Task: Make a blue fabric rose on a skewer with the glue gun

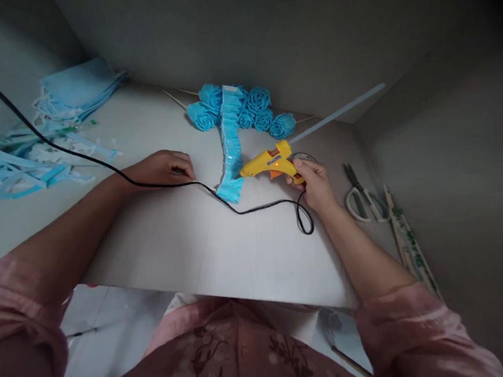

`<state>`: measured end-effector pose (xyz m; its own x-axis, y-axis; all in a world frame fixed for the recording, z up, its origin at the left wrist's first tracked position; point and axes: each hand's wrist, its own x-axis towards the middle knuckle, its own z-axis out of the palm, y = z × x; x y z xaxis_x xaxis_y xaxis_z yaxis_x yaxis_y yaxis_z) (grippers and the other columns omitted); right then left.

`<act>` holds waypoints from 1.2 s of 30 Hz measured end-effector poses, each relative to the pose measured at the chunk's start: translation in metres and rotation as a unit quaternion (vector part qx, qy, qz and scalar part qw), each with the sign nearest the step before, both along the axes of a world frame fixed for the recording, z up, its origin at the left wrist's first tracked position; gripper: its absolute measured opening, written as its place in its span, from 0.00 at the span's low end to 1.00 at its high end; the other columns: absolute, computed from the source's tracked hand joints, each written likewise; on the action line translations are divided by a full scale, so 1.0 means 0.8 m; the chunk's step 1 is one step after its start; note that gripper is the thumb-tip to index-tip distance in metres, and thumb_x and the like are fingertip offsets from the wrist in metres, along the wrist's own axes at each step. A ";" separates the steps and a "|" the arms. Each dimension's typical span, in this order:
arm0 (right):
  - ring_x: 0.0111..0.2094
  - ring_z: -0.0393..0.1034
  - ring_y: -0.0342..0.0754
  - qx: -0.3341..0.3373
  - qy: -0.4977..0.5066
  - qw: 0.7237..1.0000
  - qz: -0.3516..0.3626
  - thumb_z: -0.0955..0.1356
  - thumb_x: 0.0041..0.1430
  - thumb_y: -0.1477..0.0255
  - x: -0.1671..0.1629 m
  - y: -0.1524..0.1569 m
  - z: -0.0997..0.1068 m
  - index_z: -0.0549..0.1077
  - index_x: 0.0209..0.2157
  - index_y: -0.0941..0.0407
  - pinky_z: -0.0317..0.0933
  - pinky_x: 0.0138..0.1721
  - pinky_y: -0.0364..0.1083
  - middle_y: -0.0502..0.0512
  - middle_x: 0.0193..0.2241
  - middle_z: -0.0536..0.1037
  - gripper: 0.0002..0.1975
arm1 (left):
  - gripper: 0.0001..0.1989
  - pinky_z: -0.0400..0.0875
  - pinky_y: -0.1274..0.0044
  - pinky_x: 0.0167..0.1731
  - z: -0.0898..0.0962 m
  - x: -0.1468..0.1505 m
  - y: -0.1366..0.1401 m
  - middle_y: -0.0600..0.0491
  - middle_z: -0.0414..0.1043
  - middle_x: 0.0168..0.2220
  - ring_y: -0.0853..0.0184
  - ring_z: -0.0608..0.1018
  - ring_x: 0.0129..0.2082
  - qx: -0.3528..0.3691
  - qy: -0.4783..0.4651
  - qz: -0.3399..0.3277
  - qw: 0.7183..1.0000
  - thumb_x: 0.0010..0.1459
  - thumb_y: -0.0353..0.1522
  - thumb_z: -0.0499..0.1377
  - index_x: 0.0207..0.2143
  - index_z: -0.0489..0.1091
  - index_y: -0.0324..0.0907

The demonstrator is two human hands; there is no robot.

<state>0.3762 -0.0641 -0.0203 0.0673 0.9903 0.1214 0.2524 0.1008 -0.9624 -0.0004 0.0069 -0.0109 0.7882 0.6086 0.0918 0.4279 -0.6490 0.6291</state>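
A: Position of the pleated blue strip (230,138)?

B: On the pale surface (221,243), running 12 to 6; I take it as clock centre. Upper end appears to lie across the blue roses (258,99), at 12

A: Hands?

B: Right hand (316,183), at 4, closed round the yellow glue gun (267,161). Nozzle at the strip's lower right edge; contact or small gap, cannot tell. Glue stick (337,114) projects from the gun toward 2. Left hand (169,167), between 8 and 9, fingers drawn narrow, seemingly pinching a thin pale stick (205,186) that points to the strip's lower end

A: Failure modes?

B: My judgement: black cord (257,209) passes close by the strip's lower end and loops at 5; a tug could drag strip or gun. Excess glue could string or bond the wrong pleats. A nozzle slip toward 8 could burn the left fingers

A: Containers?

B: None I can identify. A round rim (304,156) behind the right hand: dish or tape roll, cannot tell. Farther out: mask stack (80,88) at 10, blue and white scraps (32,168) at 9, scissors (363,197) at 4
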 end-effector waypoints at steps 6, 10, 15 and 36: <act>0.20 0.55 0.42 -0.010 -0.012 1.000 0.012 0.72 0.51 0.42 0.000 0.001 -0.005 0.78 0.29 0.53 0.45 0.21 0.44 0.49 0.20 0.70 0.26 | 0.24 0.71 0.81 0.38 -0.001 0.000 0.001 0.48 0.78 0.35 0.68 0.78 0.35 -0.002 -0.004 0.000 1.000 0.64 0.51 0.61 0.32 0.81 0.41; 0.21 0.56 0.43 -0.006 -0.023 1.000 0.001 0.71 0.53 0.42 0.004 0.002 -0.007 0.77 0.27 0.52 0.45 0.20 0.44 0.50 0.21 0.69 0.26 | 0.25 0.71 0.81 0.39 -0.001 -0.001 0.002 0.48 0.78 0.35 0.67 0.78 0.35 -0.003 0.005 0.001 1.000 0.64 0.52 0.60 0.33 0.81 0.41; 0.20 0.55 0.43 -0.004 -0.004 1.000 -0.005 0.70 0.52 0.40 0.000 0.001 -0.002 0.74 0.25 0.52 0.45 0.20 0.44 0.50 0.20 0.68 0.27 | 0.25 0.71 0.81 0.40 -0.002 -0.002 0.003 0.48 0.78 0.37 0.67 0.78 0.36 -0.006 0.008 -0.003 1.000 0.65 0.53 0.60 0.34 0.82 0.41; 0.19 0.56 0.40 0.001 0.007 1.000 0.010 0.73 0.51 0.43 0.003 0.003 -0.011 0.81 0.29 0.53 0.45 0.19 0.42 0.48 0.19 0.70 0.26 | 0.24 0.70 0.81 0.39 -0.001 -0.001 0.001 0.48 0.78 0.35 0.68 0.79 0.35 0.006 -0.005 -0.004 1.000 0.65 0.51 0.60 0.32 0.80 0.40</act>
